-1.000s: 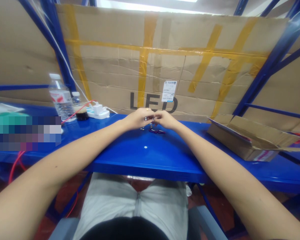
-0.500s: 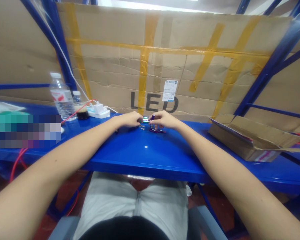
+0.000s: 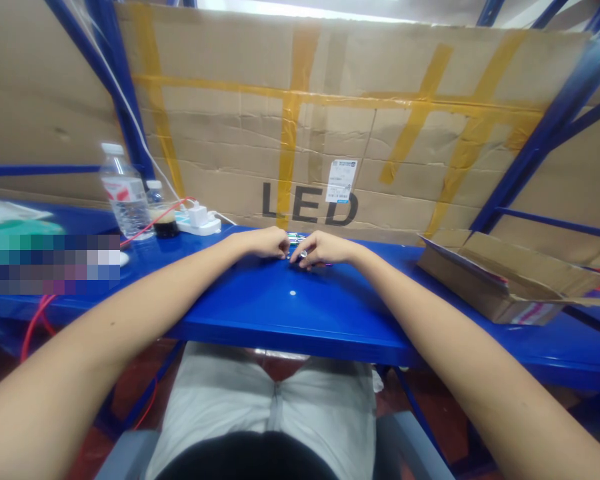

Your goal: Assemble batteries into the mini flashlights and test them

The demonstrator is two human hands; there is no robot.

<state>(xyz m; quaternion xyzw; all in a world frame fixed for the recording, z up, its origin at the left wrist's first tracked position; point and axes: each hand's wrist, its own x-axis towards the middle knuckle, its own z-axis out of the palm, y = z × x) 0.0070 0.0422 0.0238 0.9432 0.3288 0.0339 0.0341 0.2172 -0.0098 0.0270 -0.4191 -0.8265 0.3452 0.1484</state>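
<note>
My right hand (image 3: 325,249) is over the far middle of the blue table, its fingers closed around a small cylinder (image 3: 303,254) with a pale, silvery round end. To its left, my left hand (image 3: 271,243) rests low over the tabletop with fingers curled together; whatever may be in them is hidden. Between and behind the two hands lie shiny green-and-silver cylinders (image 3: 295,238), partly covered. A small purple piece (image 3: 329,265) peeks out beneath my right hand.
On the blue table (image 3: 260,307), a water bottle (image 3: 125,200), a smaller bottle with dark liquid (image 3: 164,217) and a white power strip (image 3: 203,223) stand at left. An open cardboard box (image 3: 480,283) sits at right. A large cardboard sheet (image 3: 220,147) rises behind.
My right hand has come slightly nearer and turned, bringing the cylinder's round end into view and covering most of the purple pieces. My left hand has shifted slightly right, its fingers curled tighter.
</note>
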